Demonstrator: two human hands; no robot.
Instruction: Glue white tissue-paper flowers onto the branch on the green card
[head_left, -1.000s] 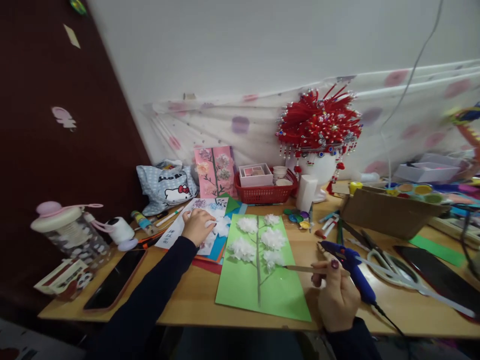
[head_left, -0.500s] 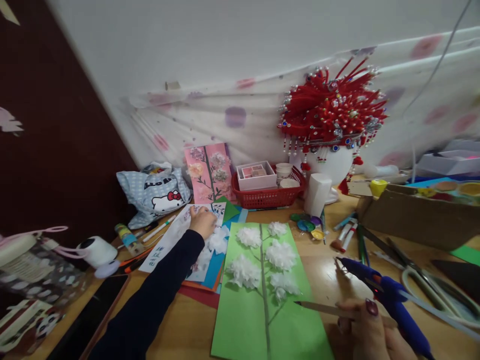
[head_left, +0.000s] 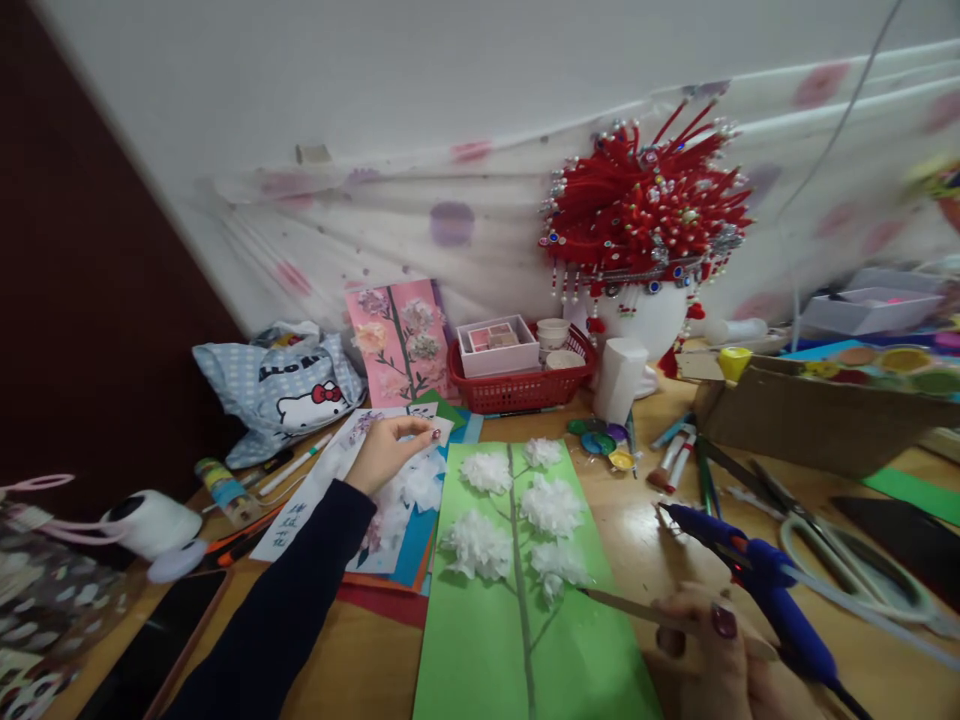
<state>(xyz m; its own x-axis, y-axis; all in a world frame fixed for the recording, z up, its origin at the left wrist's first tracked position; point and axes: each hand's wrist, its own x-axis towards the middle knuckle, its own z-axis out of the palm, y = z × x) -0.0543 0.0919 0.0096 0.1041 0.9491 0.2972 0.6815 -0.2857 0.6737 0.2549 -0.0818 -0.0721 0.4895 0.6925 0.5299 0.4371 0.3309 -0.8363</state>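
My left hand (head_left: 390,452) is over a white sheet (head_left: 289,528) with printed flowers and handwriting. Its thumb and forefinger are pinched; whatever is between them is too small to make out. White crumpled paper pieces (head_left: 422,482) lie beside it on the sheet. My right hand (head_left: 712,645) grips a slim wooden stick (head_left: 630,606) with a dark pointed tip, which reaches the right edge of a green sheet (head_left: 480,640). That sheet carries a drawn grey stem and several white ruffled paper flowers (head_left: 553,505). A blue glue gun (head_left: 757,575) lies just beyond my right hand.
Scissors (head_left: 840,560) and a brown cardboard box (head_left: 802,415) are at the right. Behind stand a red basket (head_left: 517,393), a pink flower picture (head_left: 397,345) and a red beaded headdress (head_left: 652,210). At the left are a checked bag (head_left: 281,390) and a phone (head_left: 157,640).
My left hand has risen slightly off the printed sheet, its fingers drawn into a pinch. The right hand keeps its hold on the stick. The whole view has shifted somewhat.
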